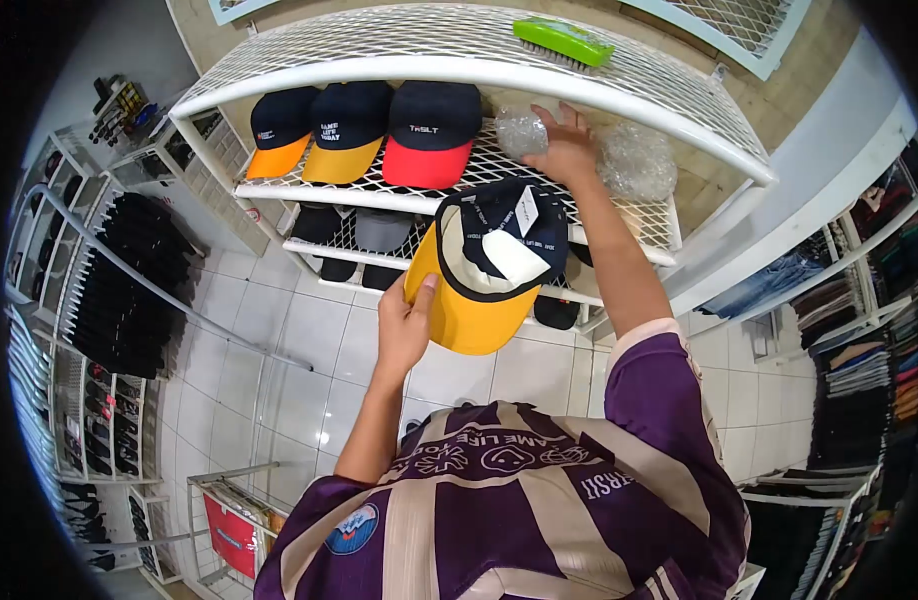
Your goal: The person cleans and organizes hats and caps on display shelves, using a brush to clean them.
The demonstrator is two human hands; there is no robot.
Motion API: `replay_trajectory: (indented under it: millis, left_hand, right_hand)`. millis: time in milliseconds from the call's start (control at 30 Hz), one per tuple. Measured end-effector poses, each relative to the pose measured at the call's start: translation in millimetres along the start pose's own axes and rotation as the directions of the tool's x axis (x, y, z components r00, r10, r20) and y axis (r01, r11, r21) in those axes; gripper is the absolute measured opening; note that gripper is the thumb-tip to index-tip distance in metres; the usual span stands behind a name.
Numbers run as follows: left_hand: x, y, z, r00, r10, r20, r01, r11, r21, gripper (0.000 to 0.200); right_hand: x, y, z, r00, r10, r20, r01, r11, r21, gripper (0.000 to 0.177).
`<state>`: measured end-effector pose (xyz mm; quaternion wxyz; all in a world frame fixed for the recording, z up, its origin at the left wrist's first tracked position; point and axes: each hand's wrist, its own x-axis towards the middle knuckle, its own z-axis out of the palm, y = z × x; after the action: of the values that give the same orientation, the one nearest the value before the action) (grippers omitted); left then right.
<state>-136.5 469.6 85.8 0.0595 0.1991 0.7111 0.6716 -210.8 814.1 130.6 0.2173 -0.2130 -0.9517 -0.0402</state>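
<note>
The left hand (404, 330) grips the yellow brim of a cap (489, 270), turned inside out to the view, crown up. It hangs just below and right of the red-brimmed cap (431, 135) on the shelf (649, 225). The right hand (564, 150), nearer that shelf, lies spread beside crumpled plastic (522, 130), right of the red-brimmed cap.

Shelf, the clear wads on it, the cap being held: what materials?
Shelf: looks like white-coated metal mesh, open grid with tubular rim.
Clear wads: likely thin plastic film, crinkled, glossy, see-through.
Cap in the left hand: seemingly matte woven fabric, navy crown, yellow brim.
</note>
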Motion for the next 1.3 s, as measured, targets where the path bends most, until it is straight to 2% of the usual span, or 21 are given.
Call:
replay_trajectory:
  millis: [100,133,200,267,367,467,533,567,633,667,733,800,867,900,933,967,1000,1100,1233,1267,1300]
  left_hand:
    - [-1.0,-8.5,-0.2,1.0,0.005,-0.019,-0.005,1.0,0.006,0.031]
    - [-3.7,-9.7,-0.6,0.999,0.019,-0.035,-0.018,0.999,0.027,0.031]
    - [-4.7,-20.3,-1.6,0.998,-0.007,-0.062,0.009,1.0,0.03,0.032]
    - [-5.4,-22.9,-2.5,0.998,-0.004,-0.068,0.008,0.998,0.069,0.033]
    - [-7.3,-12.9,1.3,0.996,-0.016,-0.087,0.025,0.994,0.107,0.032]
    - [-6.9,-9.0,6.4,0.996,0.033,-0.077,-0.021,0.987,0.162,0.031]
    - [-7.1,-5.9,8.9,0.997,0.043,-0.065,-0.03,0.982,0.188,0.031]
    - [-7.2,-6.6,9.4,0.998,0.047,-0.045,-0.037,0.98,0.193,0.031]
    - [-6.4,-9.1,12.6,0.995,0.088,-0.039,-0.08,0.982,0.171,0.03]
    - [-7.5,-5.6,14.9,0.995,0.094,-0.017,-0.09,0.982,0.169,0.03]
    - [-10.7,3.4,17.5,0.992,0.124,-0.037,-0.116,0.979,0.171,0.028]
    - [-7.6,2.9,17.2,0.993,0.118,0.007,-0.117,0.979,0.164,0.027]
    - [-6.1,2.4,17.3,0.98,0.185,-0.071,-0.181,0.982,0.055,0.027]
    - [-5.0,3.9,15.5,0.967,0.249,-0.058,-0.235,0.955,0.181,0.025]
    - [-2.9,4.7,14.0,0.965,0.257,-0.055,-0.244,0.953,0.18,0.025]
    - [-2.0,4.8,12.7,0.978,0.208,-0.015,-0.2,0.958,0.205,0.025]
    - [-1.9,4.2,12.1,0.988,0.153,0.021,-0.154,0.961,0.231,0.024]
    - [3.4,3.8,14.9,0.981,0.194,0.012,-0.193,0.967,0.168,0.024]
    - [10.7,-3.9,22.4,0.966,0.257,-0.015,-0.255,0.965,0.065,0.024]
    - [10.8,-4.3,19.1,0.965,0.262,-0.018,-0.26,0.963,0.068,0.024]
    - [10.8,0.4,14.6,0.976,0.219,-0.011,-0.216,0.968,0.128,0.023]
  right_hand:
    - [-1.7,0.3,-8.8,0.99,0.042,-0.137,0.001,0.954,0.3,0.087]
    - [-9.1,4.3,-6.2,0.95,0.121,-0.289,0.005,0.916,0.401,0.087]
    - [-44.4,-4.1,-71.5,0.975,0.092,-0.202,0.104,0.618,0.779,0.089]
    - [-81.7,-3.2,-93.4,0.993,0.085,-0.082,0.05,0.323,0.945,0.087]
    - [-136.4,-6.7,-111.5,0.986,0.048,-0.162,0.134,0.362,0.923,0.088]
    - [-178.3,-12.6,-136.5,0.983,0.048,-0.178,0.161,0.255,0.953,0.089]
    - [-200.1,-22.7,-144.2,0.994,-0.056,-0.097,0.101,0.06,0.993,0.089]
    - [-203.0,-26.7,-138.6,0.994,-0.035,-0.099,0.101,0.061,0.993,0.089]
    - [-202.8,-32.7,-117.3,0.98,-0.193,-0.056,0.131,0.401,0.907,0.085]
    - [-201.0,-36.5,-110.9,0.983,-0.171,-0.059,0.125,0.409,0.904,0.085]
    - [-196.5,-47.1,-98.9,0.997,-0.074,-0.027,0.069,0.657,0.751,0.079]
    - [-194.7,-60.8,-85.2,0.995,-0.02,-0.103,0.087,0.696,0.712,0.075]
    - [-195.2,-72.8,-69.7,0.984,0.029,-0.173,0.097,0.731,0.675,0.072]
    - [-192.7,-77.4,-61.4,0.983,0.061,-0.174,0.061,0.783,0.619,0.072]
    - [-189.3,-81.4,-53.6,0.98,0.089,-0.175,0.024,0.829,0.559,0.072]
    - [-185.9,-84.8,-46.3,0.961,0.061,-0.269,0.095,0.84,0.534,0.066]
    - [-182.1,-88.1,-43.6,0.961,0.058,-0.27,0.099,0.84,0.534,0.066]
    - [-167.0,-100.3,-38.7,0.982,-0.011,-0.191,0.097,0.89,0.446,0.058]
    - [-145.1,-107.5,-27.2,0.982,-0.034,-0.185,0.099,0.929,0.358,0.056]
    - [-145.7,-103.8,-32.5,0.981,-0.036,-0.19,0.104,0.927,0.36,0.056]
    - [-148.5,-94.1,-40.5,0.985,-0.077,-0.155,0.152,0.814,0.56,0.054]
